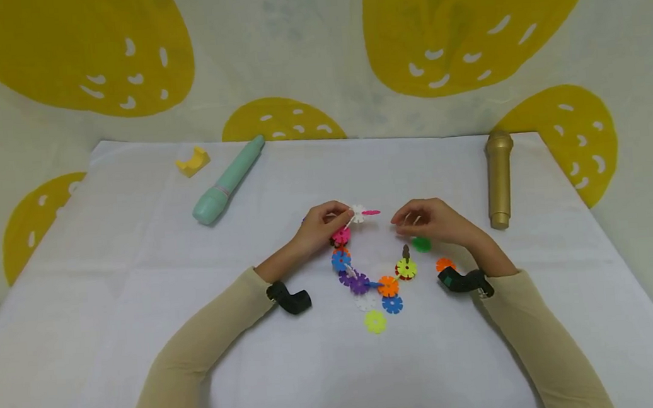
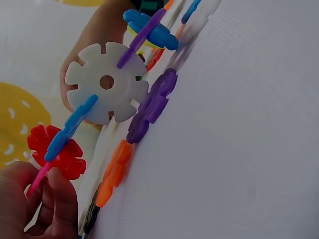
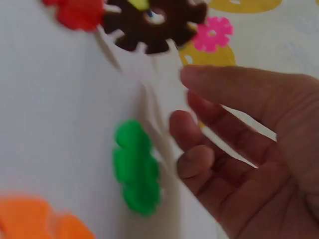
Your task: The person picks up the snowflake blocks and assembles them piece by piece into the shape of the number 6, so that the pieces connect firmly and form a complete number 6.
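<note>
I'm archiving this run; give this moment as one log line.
left hand: pinches disc chain | right hand: empty, near green disc

Multicoloured disc chain (image 1: 358,283), curved

Seemingly a play area: colourful notched discs (image 1: 376,321) on a white-covered tabletop (image 1: 84,322) before a yellow-patterned backdrop (image 1: 282,61); whether home or studio is unclear.
</note>
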Available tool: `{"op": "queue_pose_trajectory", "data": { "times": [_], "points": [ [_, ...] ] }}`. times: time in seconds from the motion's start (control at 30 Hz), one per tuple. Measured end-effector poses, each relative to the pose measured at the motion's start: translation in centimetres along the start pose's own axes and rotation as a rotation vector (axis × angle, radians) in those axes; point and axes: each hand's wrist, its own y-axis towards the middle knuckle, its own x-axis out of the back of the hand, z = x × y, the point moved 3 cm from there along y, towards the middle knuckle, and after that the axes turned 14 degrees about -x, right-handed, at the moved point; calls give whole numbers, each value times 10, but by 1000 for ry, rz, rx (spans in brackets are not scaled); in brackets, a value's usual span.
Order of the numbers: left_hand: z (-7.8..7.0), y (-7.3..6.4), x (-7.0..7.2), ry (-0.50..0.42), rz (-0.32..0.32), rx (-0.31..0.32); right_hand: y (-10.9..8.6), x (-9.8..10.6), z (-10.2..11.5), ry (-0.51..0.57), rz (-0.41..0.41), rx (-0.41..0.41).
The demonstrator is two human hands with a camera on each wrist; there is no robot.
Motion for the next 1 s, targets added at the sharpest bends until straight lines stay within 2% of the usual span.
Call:
{"op": "queue_pose_trajectory", "data": {
  "times": [0.23, 0.4, 0.7, 1.0],
  "points": [
    [2, 0, 1, -2, -38, 13, -10, 15, -11, -99, 137, -39],
    [2, -1, 0, -14, -52, 34, -15, 18, -12, -125, 187, -49],
    [2, 0, 0, -26, -54, 64, -15, 19, -9, -165, 141, -63],
    [2, -1, -1, -63, -21, 26, -13, 18, -10, -139, 113, -60]
  ]
}}
